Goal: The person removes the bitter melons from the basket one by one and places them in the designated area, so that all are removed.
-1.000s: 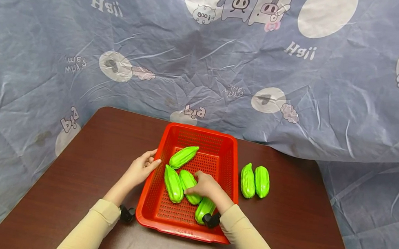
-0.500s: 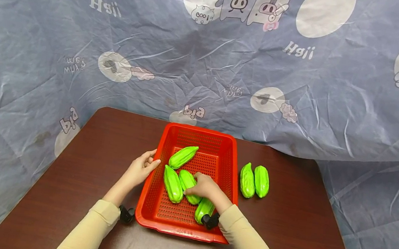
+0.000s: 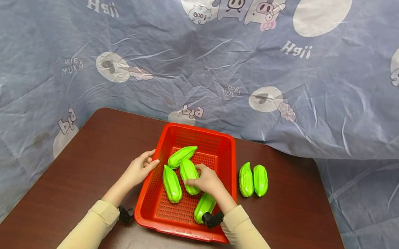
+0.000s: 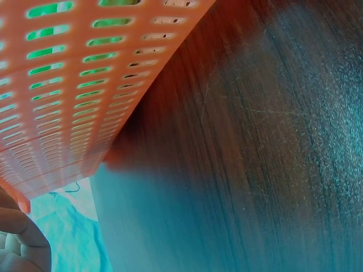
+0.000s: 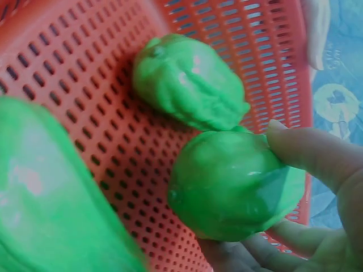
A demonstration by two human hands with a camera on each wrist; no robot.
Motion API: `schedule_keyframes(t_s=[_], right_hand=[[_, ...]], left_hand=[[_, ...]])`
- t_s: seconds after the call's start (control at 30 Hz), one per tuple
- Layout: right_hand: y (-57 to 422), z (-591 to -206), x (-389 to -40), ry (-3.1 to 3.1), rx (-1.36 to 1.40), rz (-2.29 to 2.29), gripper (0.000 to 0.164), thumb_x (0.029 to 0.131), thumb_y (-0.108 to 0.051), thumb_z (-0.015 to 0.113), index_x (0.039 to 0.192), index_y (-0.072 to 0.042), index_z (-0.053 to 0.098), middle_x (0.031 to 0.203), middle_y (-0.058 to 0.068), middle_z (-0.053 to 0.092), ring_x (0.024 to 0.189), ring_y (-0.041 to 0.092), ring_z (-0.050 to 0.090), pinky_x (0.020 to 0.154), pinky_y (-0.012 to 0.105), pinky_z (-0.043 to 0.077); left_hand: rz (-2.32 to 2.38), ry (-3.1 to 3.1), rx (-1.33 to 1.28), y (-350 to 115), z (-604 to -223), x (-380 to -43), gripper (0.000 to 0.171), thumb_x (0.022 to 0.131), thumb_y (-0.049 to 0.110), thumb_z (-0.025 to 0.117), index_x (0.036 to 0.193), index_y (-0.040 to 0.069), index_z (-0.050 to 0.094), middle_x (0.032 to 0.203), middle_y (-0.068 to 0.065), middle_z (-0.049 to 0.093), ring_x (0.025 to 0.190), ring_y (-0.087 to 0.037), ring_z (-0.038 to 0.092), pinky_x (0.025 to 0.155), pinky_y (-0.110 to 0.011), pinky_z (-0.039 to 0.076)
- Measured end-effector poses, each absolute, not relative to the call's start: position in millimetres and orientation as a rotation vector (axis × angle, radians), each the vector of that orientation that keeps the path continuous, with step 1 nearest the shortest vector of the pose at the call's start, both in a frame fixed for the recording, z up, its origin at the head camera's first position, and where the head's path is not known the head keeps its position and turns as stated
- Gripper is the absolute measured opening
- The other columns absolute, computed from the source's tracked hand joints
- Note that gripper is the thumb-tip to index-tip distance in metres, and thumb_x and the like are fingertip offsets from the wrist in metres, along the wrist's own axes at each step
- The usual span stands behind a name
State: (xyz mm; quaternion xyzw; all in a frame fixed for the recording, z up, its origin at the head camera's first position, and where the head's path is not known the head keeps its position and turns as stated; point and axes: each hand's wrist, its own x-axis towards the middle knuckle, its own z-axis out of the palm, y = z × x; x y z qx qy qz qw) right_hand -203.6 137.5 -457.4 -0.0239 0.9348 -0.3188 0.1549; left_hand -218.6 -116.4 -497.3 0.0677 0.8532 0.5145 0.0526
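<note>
My right hand (image 3: 209, 182) grips a bright green, ridged gourd (image 3: 188, 171) inside a red perforated plastic basket (image 3: 183, 232). In the right wrist view, thumb and fingers wrap the gourd's (image 5: 227, 187) sides. Around it in the basket lie a gourd to the left (image 3: 172, 185), one at the far side (image 3: 182, 157) and one nearer my right wrist (image 3: 203, 210). The held gourd's far end meets or overlaps the far one. My left hand (image 3: 139, 169) holds the basket's left rim, thumb over the top; its other fingers are partly hidden.
Two more green gourds, a left one (image 3: 246, 180) and a right one (image 3: 260, 180), lie side by side on the dark brown table (image 3: 291, 225), right of the basket. A blue printed cloth (image 3: 177, 56) hangs behind the table.
My right hand has shifted the gripped gourd a little toward the far side of the basket, away from the near gourd. My left hand stays on the rim.
</note>
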Motion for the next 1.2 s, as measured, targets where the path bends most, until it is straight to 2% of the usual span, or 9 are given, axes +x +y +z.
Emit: schedule_keyframes(t_s=[0.27, 0.43, 0.6, 1.2], right_hand=[[137.0, -440.7, -201.4, 2.681, -0.061, -1.052, 0.075, 0.080, -0.036, 0.081, 0.141, -0.005, 0.050, 0.125, 0.019, 0.064, 0.110, 0.031, 0.063, 0.088, 0.045, 0.052], [136.8, -425.2, -197.6, 2.698, -0.055, -1.116, 0.075, 0.081, -0.037, 0.080, 0.143, -0.008, 0.049, 0.121, 0.017, 0.066, 0.108, 0.030, 0.064, 0.084, 0.042, 0.053], [141.5, -413.6, -195.0, 2.713, -0.040, -1.185, 0.073, 0.082, -0.035, 0.079, 0.144, -0.009, 0.049, 0.126, 0.014, 0.064, 0.113, 0.029, 0.064, 0.086, 0.042, 0.054], [190.9, -395.3, -192.8, 2.788, 0.115, -1.320, 0.074, 0.088, -0.034, 0.073, 0.146, -0.001, 0.042, 0.136, 0.020, 0.057, 0.121, 0.035, 0.058, 0.094, 0.047, 0.050]], left_hand=[[1.539, 2.607, 0.220, -116.3, -496.1, -219.2, 0.056, 0.101, 0.027, 0.057, 0.148, 0.001, 0.041, 0.100, -0.013, 0.063, 0.077, -0.015, 0.057, 0.068, -0.027, 0.050], [1.543, 2.604, 0.221, -116.5, -496.0, -219.4, 0.056, 0.101, 0.026, 0.057, 0.148, 0.000, 0.041, 0.100, -0.014, 0.063, 0.077, -0.015, 0.057, 0.068, -0.027, 0.050], [1.544, 2.604, 0.221, -116.4, -495.8, -219.5, 0.056, 0.101, 0.026, 0.057, 0.148, 0.000, 0.041, 0.100, -0.013, 0.062, 0.077, -0.015, 0.057, 0.067, -0.027, 0.050], [1.550, 2.604, 0.230, -117.0, -496.6, -218.7, 0.057, 0.101, 0.028, 0.057, 0.148, 0.000, 0.040, 0.099, -0.013, 0.063, 0.077, -0.015, 0.057, 0.069, -0.028, 0.050]])
